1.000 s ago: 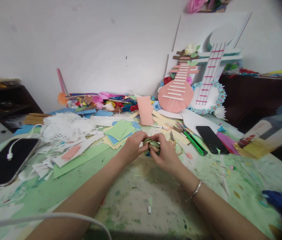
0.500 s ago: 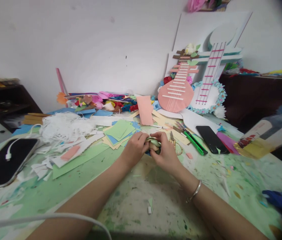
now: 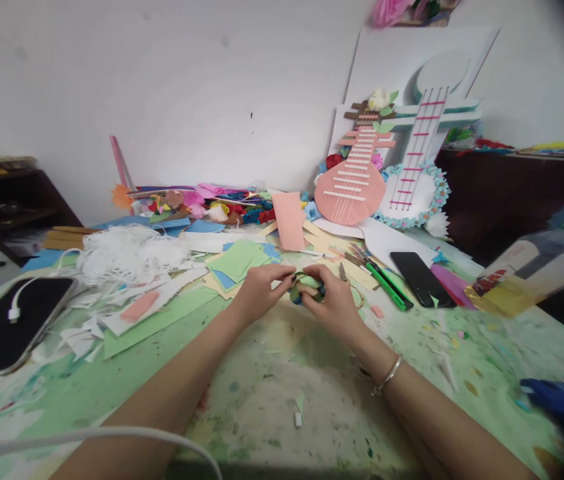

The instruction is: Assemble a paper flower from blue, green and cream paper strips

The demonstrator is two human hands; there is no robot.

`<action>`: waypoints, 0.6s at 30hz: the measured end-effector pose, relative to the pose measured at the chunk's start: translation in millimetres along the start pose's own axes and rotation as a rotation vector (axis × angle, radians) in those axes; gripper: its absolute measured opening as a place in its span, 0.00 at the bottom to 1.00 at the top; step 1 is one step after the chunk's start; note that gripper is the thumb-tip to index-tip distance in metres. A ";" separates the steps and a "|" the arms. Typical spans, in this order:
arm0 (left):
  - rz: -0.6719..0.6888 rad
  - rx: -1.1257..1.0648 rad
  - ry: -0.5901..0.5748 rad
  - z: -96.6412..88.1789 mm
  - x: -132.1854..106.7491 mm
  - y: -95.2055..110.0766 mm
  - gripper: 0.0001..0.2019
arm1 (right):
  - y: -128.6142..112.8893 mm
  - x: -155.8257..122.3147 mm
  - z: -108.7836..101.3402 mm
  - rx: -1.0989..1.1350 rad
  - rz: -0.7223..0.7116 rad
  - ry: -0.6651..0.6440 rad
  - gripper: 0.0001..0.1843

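Note:
A small paper flower [image 3: 308, 285], with pale green, cream and dark blue pieces, is held just above the table in front of me. My right hand [image 3: 333, 300] grips it from the right, thumb below and fingers on top. On the other side, my left hand [image 3: 261, 290] has its index finger and thumb stretched out and parted at the flower's left edge. Whether those fingertips touch it is hard to tell. Scissors [image 3: 352, 283] lie just behind my right hand, partly hidden by it. Green paper sheets [image 3: 239, 259] are stacked beyond my left hand.
Green cutters [image 3: 389, 287], a black phone [image 3: 419, 277] and a bottle of yellow liquid [image 3: 527, 273] stand or lie at right. White string [image 3: 129, 253] and a tablet [image 3: 12, 327] are at left. Paper lutes [image 3: 352, 187] lean at the back. A white cable [image 3: 112, 433] crosses the front.
My left hand has drawn slightly left, its finger and thumb now straighter and further apart. More of the flower shows, still in my right hand.

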State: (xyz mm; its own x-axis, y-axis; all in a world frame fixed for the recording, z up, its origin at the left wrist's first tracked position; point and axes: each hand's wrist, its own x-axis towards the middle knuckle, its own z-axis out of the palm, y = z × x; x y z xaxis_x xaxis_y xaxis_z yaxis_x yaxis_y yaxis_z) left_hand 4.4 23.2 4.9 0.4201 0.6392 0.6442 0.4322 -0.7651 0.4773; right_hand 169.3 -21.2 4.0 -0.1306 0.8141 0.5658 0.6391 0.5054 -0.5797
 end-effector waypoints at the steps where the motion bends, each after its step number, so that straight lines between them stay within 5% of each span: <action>1: 0.044 0.044 -0.012 0.6 -0.6 -1.4 0.11 | 0.3 0.1 0.5 -0.006 -0.001 0.005 0.17; 9: 0.077 0.166 -0.038 4.8 -5.7 1.2 0.19 | 4.8 2.0 0.0 -0.007 -0.004 0.035 0.20; 13: 0.025 0.083 -0.008 0.1 -4.4 7.7 0.19 | 6.0 1.4 0.1 0.025 -0.019 -0.044 0.24; 18: 0.164 0.025 -0.148 -2.4 -3.4 10.0 0.25 | 2.9 0.4 0.9 0.032 0.003 -0.171 0.25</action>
State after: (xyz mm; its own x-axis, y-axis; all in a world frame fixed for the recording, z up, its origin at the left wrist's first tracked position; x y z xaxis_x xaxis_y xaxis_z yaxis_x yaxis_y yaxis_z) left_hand 5.4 13.2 8.9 0.5980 0.5122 0.6164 0.3671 -0.8588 0.3575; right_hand 170.5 -19.1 2.0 -0.2575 0.8513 0.4572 0.6159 0.5092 -0.6012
